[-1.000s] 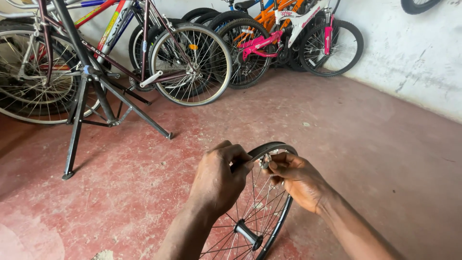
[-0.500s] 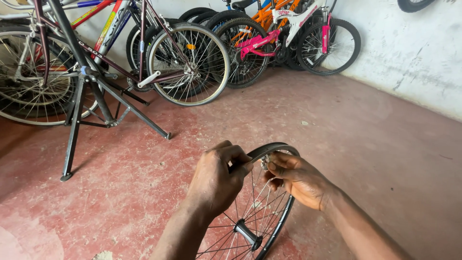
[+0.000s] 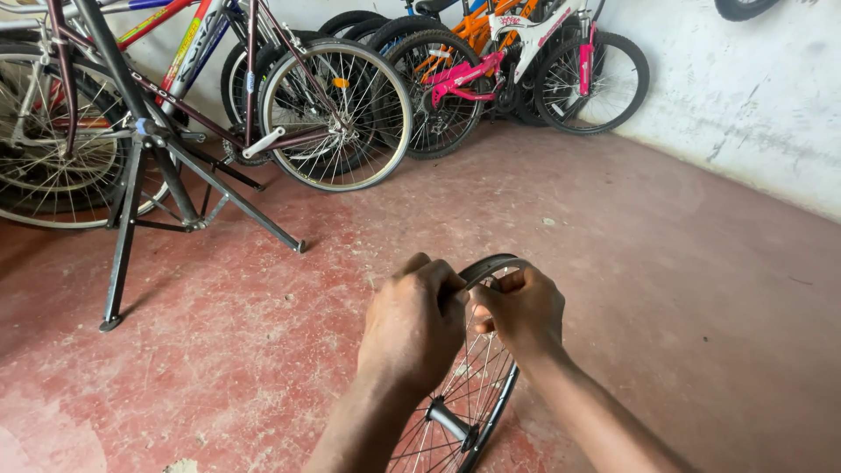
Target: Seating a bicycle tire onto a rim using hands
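I see my left hand [image 3: 413, 322] curled shut over the top of a bicycle wheel [image 3: 469, 385], fingers wrapped around the black rim. My right hand [image 3: 524, 308] sits just beside it, touching the same stretch of rim, fingers bent and pinching at its edge; both hands press close together, nearly knuckle to knuckle. The wheel stands upright on the red floor [image 3: 666, 289] right in front of me, its silver hub [image 3: 447, 422] and spokes showing below my wrists. Off to the left stands a black repair stand [image 3: 140, 175]. Several bicycles [image 3: 350, 105] lean along the back wall [image 3: 745, 96], well apart from the wheel.
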